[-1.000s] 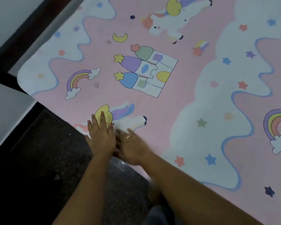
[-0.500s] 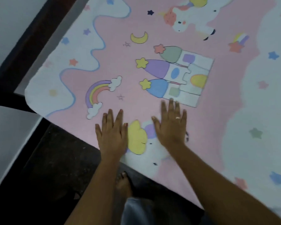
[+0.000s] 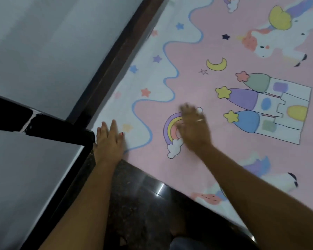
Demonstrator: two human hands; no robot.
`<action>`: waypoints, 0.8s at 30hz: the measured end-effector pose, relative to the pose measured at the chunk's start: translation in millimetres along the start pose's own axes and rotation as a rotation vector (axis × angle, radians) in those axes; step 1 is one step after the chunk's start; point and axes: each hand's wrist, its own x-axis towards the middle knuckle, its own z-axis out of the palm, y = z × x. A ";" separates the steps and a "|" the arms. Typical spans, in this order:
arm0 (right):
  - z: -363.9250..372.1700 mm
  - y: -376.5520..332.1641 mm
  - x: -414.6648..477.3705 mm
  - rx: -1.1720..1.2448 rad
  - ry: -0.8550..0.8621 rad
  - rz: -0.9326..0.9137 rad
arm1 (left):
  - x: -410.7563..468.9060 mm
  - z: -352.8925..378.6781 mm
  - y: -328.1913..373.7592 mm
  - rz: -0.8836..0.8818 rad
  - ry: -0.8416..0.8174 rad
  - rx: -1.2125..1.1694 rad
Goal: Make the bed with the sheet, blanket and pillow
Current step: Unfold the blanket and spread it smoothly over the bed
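A pink sheet (image 3: 202,87) printed with castles, rainbows, stars and unicorns lies spread flat over the bed. My left hand (image 3: 109,139) rests flat with straight fingers on the sheet's white corner, close to the bed's edge. My right hand (image 3: 193,126) is blurred by motion and lies flat over the rainbow print, a ring on one finger. Neither hand holds anything. No blanket or pillow shows in this view.
A dark wooden bed frame (image 3: 119,51) runs along the sheet's left edge beside a grey wall (image 3: 52,42). A black-edged grey surface (image 3: 25,168) stands at the lower left. Dark polished floor (image 3: 143,204) lies below the bed's edge.
Both hands have slid left across the sheet toward its corner, from the unicorn print to the rainbow and the white corner. They have spread further apart. The view has shifted left.
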 end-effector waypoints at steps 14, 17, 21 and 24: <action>28.7 -123.0 14.9 0.187 -0.136 -0.556 | 25.5 -19.7 10.4 -0.147 0.016 -0.091; 19.0 -61.8 35.7 0.087 0.097 -0.284 | 22.6 -19.5 12.2 -0.068 0.084 0.006; 13.7 -5.0 25.7 -0.136 0.137 0.201 | 7.2 -2.8 31.6 -0.024 0.081 0.024; 18.6 -33.9 10.5 -0.021 0.088 -0.104 | -2.3 8.1 61.1 0.062 0.048 0.024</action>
